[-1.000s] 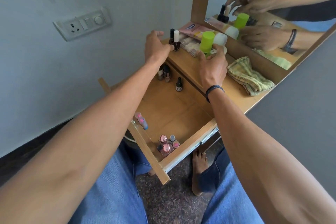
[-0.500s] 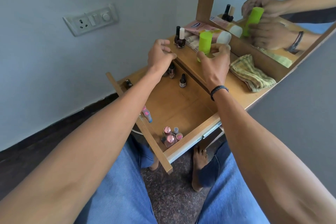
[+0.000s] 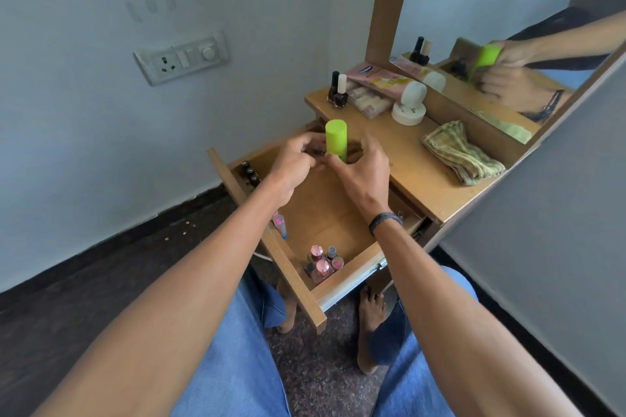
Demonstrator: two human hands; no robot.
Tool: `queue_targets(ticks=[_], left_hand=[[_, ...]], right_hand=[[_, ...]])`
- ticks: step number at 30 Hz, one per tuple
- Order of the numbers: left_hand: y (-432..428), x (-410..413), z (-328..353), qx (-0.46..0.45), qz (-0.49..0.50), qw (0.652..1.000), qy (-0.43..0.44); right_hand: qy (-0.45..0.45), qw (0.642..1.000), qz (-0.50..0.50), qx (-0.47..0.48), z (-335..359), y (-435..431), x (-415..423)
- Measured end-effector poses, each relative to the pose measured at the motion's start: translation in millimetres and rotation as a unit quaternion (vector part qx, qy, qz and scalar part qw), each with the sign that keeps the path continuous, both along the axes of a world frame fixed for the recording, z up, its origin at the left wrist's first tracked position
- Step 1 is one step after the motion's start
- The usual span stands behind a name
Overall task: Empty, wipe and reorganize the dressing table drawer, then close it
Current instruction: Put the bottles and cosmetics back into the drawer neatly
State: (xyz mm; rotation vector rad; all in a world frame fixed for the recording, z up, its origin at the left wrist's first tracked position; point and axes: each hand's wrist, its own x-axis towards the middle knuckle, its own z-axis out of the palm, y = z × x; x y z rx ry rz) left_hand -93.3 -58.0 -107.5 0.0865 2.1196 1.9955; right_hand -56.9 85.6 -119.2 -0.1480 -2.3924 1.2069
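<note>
1. Switch panel (image 3: 183, 57) on the wall, far left.
2. Drawer (image 3: 292, 269) stands pulled open below the desk (image 3: 416, 176). Along its left board: dark-capped bottles (image 3: 250, 173) at the far end, pink tube (image 3: 279, 226) midway. Small polish bottles (image 3: 321, 262) are clustered in the near corner.
3. Left hand (image 3: 291, 166) is over the drawer's far end, fingers curled, tips at the base of the green bottle (image 3: 336, 139). Blurred; cannot tell whether they grip it.
4. Green bottle is upright in the air above the drawer's far end, between both hands.
5. Right hand (image 3: 364, 176) is clamped round the bottle's lower part; dark band on the wrist.
6. Desk, far end: two nail polish bottles (image 3: 338, 91), white jar (image 3: 408, 110) to their right.
7. Folded cloth (image 3: 462, 154) lies at the right, beside the mirror (image 3: 508, 10).
</note>
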Motion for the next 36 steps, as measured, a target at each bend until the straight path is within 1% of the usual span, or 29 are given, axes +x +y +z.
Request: queue_targets(ticks=[2,8,16,22,27,30,33,36], left_hand=[[-2,2,-3,-0.024,-0.011,1.0,0.008],[-5,9,-14,-0.098,-0.022,0.995,-0.008],[5,14,-21,-0.089,-0.007,0.995,-0.04],[8,18,-29,-0.096,0.001,0.993,-0.062],[10,17,-36,-0.142,-0.04,0.987,-0.061],[13,17,-37,-0.138,-0.061,0.987,-0.062],[17,18,-35,-0.107,-0.075,0.989,-0.076],[19,18,-35,-0.08,-0.078,0.989,-0.098]], right_hand=[[-0.003,1.0,-0.003,-0.023,-7,-5,7],[-0.024,0.999,-0.016,-0.03,-32,-12,24],[-0.06,0.997,-0.022,-0.033,-38,-10,24],[-0.118,0.992,-0.024,-0.045,-45,-6,21],[-0.136,0.988,-0.055,-0.043,-44,-6,20],[-0.157,0.985,-0.064,-0.026,-43,-7,18],[-0.177,0.982,-0.068,0.011,-43,-7,17],[-0.175,0.982,-0.074,0.02,-43,-10,18]])
